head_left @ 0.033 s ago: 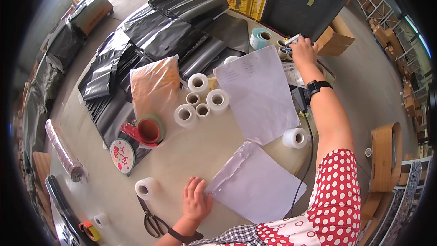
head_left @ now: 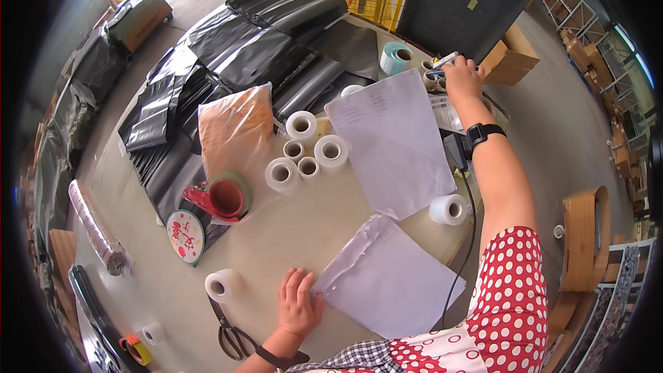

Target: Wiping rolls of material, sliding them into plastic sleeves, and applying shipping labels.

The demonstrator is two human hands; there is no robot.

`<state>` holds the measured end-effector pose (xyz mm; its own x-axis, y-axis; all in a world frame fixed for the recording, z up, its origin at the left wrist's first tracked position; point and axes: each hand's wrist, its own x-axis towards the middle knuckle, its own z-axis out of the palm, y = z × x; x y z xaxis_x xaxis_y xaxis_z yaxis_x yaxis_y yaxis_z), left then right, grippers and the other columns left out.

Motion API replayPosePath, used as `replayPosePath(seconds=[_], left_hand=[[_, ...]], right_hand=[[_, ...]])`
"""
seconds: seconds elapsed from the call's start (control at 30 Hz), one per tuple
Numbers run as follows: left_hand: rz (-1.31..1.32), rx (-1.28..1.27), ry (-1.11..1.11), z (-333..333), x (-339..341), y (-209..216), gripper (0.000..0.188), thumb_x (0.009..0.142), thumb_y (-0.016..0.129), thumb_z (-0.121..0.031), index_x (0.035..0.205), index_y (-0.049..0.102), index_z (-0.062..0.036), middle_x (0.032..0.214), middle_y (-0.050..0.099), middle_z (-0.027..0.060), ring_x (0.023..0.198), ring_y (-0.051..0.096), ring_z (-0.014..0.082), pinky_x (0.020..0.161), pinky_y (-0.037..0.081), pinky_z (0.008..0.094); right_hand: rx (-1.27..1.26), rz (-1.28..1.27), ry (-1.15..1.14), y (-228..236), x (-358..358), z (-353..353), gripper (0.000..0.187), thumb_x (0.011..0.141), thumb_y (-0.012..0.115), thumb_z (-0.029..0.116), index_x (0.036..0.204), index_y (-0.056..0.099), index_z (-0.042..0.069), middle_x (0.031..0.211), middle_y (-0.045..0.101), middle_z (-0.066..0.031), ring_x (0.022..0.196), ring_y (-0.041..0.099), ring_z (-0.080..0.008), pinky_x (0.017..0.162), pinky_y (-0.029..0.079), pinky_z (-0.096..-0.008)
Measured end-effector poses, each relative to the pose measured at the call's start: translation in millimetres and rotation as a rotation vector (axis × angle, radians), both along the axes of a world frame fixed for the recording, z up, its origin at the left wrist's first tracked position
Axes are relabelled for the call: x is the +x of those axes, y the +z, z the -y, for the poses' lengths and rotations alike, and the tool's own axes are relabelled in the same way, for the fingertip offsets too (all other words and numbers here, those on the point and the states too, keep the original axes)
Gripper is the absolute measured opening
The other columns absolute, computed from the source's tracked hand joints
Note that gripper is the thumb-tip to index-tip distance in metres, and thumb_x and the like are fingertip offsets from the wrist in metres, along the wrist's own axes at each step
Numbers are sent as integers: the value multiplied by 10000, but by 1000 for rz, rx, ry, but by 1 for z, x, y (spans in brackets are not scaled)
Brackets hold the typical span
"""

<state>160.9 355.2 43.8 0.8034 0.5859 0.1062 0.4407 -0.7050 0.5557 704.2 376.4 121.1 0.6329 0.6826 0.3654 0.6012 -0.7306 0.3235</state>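
My left hand lies flat on the table with its fingers stretched out and nothing in it. Its fingertips are beside the crumpled edge of a white sheet. At the table's far right corner, my right hand reaches in among upright cardboard tubes. A white, pen-like item sticks out next to its fingers. The fingers are bent; what they hold, if anything, is hidden. Left of this hand stands a pale blue roll of labels. A second white sheet with faint writing lies nearer the middle.
Several clear film rolls stand mid-table, near a red tape dispenser and a bagged orange item. Black plastic bags cover the far left. Black-handled scissors lie by my left hand. A black cable runs along the right side.
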Motion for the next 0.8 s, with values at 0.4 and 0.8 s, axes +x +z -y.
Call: replayPosePath(seconds=[0.4, 0.8], left_hand=[[18, 8, 23, -1, 7, -4, 496, 745, 650, -155, 1196, 479, -38, 1237, 482, 175, 1193, 438, 391, 988, 359, 478], [32, -7, 19, -4, 10, -3, 452, 742, 654, -166, 1155, 508, -49, 1226, 487, 166, 1196, 440, 371, 994, 362, 462]], right_hand=[[289, -256, 61, -10, 24, 18, 212, 885, 538, 217, 1045, 670, 172, 921, 641, -125, 872, 639, -275, 716, 494, -408], [905, -1154, 20, -25, 54, 41, 310, 913, 543, 142, 1207, 601, 62, 864, 618, 23, 673, 434, -37, 643, 395, -189]])
